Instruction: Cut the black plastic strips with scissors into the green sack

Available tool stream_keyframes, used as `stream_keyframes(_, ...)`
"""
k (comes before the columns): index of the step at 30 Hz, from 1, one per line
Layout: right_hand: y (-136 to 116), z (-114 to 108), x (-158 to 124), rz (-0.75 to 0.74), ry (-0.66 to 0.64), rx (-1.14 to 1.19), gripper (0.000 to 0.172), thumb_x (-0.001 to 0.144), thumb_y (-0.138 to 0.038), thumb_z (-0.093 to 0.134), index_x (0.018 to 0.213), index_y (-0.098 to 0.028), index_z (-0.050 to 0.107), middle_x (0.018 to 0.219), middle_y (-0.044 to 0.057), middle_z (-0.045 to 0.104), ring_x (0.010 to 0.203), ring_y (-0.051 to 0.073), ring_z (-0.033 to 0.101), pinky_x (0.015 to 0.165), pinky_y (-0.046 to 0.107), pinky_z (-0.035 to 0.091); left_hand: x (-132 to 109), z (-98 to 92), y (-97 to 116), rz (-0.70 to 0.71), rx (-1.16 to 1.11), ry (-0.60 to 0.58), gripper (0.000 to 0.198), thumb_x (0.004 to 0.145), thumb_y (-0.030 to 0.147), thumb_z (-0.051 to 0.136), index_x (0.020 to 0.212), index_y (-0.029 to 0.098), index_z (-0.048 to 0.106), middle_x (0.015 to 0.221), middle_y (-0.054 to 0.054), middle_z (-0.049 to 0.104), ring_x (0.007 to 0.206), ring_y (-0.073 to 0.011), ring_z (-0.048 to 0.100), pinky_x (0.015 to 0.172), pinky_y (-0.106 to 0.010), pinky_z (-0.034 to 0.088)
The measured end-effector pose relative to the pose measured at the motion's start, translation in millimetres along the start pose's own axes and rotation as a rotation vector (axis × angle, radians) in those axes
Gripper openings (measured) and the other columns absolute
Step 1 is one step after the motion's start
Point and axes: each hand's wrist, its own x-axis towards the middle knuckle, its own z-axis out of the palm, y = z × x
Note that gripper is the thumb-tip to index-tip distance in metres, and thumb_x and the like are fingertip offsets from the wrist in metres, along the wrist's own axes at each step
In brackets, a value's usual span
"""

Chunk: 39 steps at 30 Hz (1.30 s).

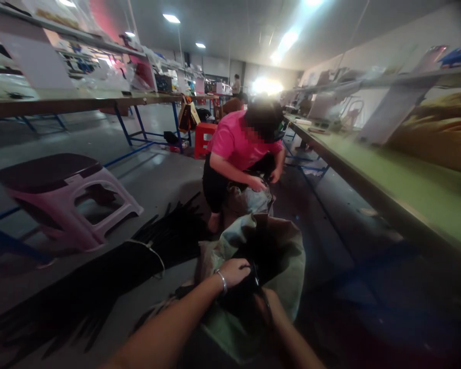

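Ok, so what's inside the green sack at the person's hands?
A dark bundle of black strands fills the pale green sack, with the left hand resting on it and the right hand against it. Whatever lies beneath the bundle is covered.

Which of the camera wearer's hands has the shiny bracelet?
The left hand wears the silver bangle at its wrist; the right hand shows no bracelet.

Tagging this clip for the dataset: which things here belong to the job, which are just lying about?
Part of the job: left hand; right hand; black strand bundle; green woven sack; floor pile of black strands.

Just lying about: pink plastic stool; red plastic crate; green-topped workbench.
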Motion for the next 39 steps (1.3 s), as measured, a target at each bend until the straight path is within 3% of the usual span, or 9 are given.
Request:
stream_keyframes(4,-2,4,-4,0.003,0.066,-0.068,0.037,0.072,-0.048,0.047,0.066,-0.015,0.061,0.066,0.005,0.061,0.064,0.019,0.054,0.057,0.026,0.039,4,2.4,-3,-0.010,0.019,0.001,0.030,0.077,0.036,0.044,0.093,0.024,0.067,0.075,0.000,0.065,0.067,-0.0137,0.056,0.059,-0.022,0.040)
stream_keyframes(8,-5,3,-8,0.015,0.037,-0.085,0.041,0.074,-0.050,0.044,0.067,-0.013,0.061,0.063,0.003,0.059,0.060,0.015,0.051,0.055,0.024,0.038,4,0.6,0,0.007,0.052,-0.031,0.032,0.077,0.037,0.044,0.094,0.023,0.067,0.077,0.000,0.065,0.069,-0.0137,0.056,0.059,-0.021,0.041)
stream_keyframes(16,-6,2,-13,0.117,0.044,-0.146,0.034,0.072,-0.044,0.046,0.062,-0.013,0.056,0.055,0.000,0.050,0.053,0.010,0.043,0.048,0.019,0.031,6,-1.8,3,-0.001,0.083,-0.086,0.032,0.078,0.037,0.044,0.095,0.022,0.067,0.085,0.000,0.067,0.074,-0.0124,0.056,0.065,-0.020,0.041)
stream_keyframes(21,-10,3,-17,0.134,0.081,-0.177,0.032,0.072,-0.042,0.047,0.060,-0.014,0.055,0.052,-0.001,0.047,0.050,0.008,0.041,0.045,0.018,0.028,7,-2.6,5,-0.029,0.069,-0.075,0.032,0.078,0.038,0.043,0.090,0.022,0.068,0.074,0.001,0.064,0.067,-0.0119,0.054,0.059,-0.020,0.039)
stream_keyframes(28,-12,3,-19,0.150,0.083,-0.160,0.032,0.073,-0.043,0.045,0.060,-0.015,0.054,0.051,-0.001,0.048,0.046,0.008,0.042,0.043,0.018,0.029,5,-3.3,9,-0.029,0.016,-0.060,0.031,0.078,0.038,0.044,0.087,0.020,0.068,0.059,0.002,0.057,0.059,-0.0113,0.051,0.055,-0.020,0.037)
stream_keyframes(36,-18,-3,-21,0.169,0.122,-0.094,0.032,0.073,-0.044,0.046,0.061,-0.014,0.053,0.050,0.000,0.050,0.044,0.009,0.045,0.042,0.019,0.031,5,-5.5,8,-0.060,-0.023,-0.025,0.029,0.078,0.036,0.046,0.088,0.019,0.067,0.059,0.001,0.057,0.057,-0.0108,0.050,0.055,-0.020,0.038)
stream_keyframes(39,-15,-3,-18,0.161,0.078,-0.063,0.027,0.075,-0.039,0.044,0.067,-0.015,0.055,0.057,0.001,0.056,0.047,0.010,0.049,0.044,0.019,0.033,6,-6.4,8,-0.054,-0.045,-0.002,0.028,0.079,0.035,0.047,0.089,0.019,0.066,0.062,0.001,0.058,0.056,-0.0097,0.050,0.055,-0.019,0.039)
